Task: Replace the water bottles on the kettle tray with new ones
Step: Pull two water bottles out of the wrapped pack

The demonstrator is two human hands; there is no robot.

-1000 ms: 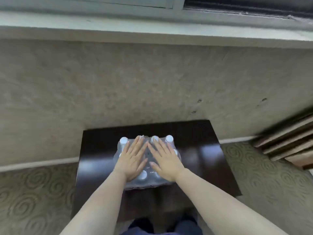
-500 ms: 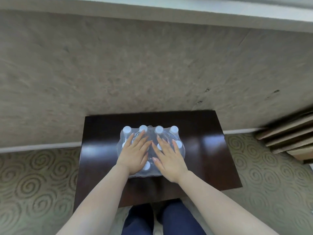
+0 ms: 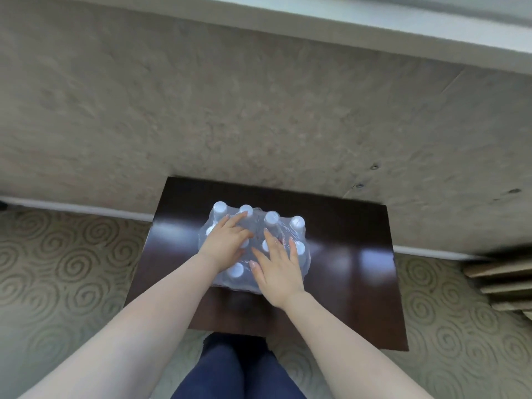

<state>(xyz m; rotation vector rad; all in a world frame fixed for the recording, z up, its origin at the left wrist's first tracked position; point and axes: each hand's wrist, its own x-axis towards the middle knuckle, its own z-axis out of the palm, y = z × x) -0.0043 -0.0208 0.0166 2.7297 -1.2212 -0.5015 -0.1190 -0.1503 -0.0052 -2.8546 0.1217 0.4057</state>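
Observation:
A shrink-wrapped pack of water bottles [image 3: 259, 226] with white caps stands on a small dark wooden table [image 3: 345, 254] against the wall. My left hand [image 3: 227, 243] lies on the pack's left half, its fingers angled right and pressing into the plastic wrap. On the near right part of the pack my right hand [image 3: 277, 269] rests flat, fingers spread. Neither hand has hold of a single bottle. No kettle tray is in view.
A textured beige wall [image 3: 259, 110] rises behind the table, with a pale window sill [image 3: 374, 21] above. Swirl-patterned carpet [image 3: 63, 269] surrounds the table. Stacked wooden slats [image 3: 501, 280] sit at the right edge. My legs in dark blue trousers [image 3: 236, 370] stand at the table's near edge.
My left hand has turned its fingers rightward and bent them into the wrap. My right hand has slid a little toward me. The view has tilted and shifted.

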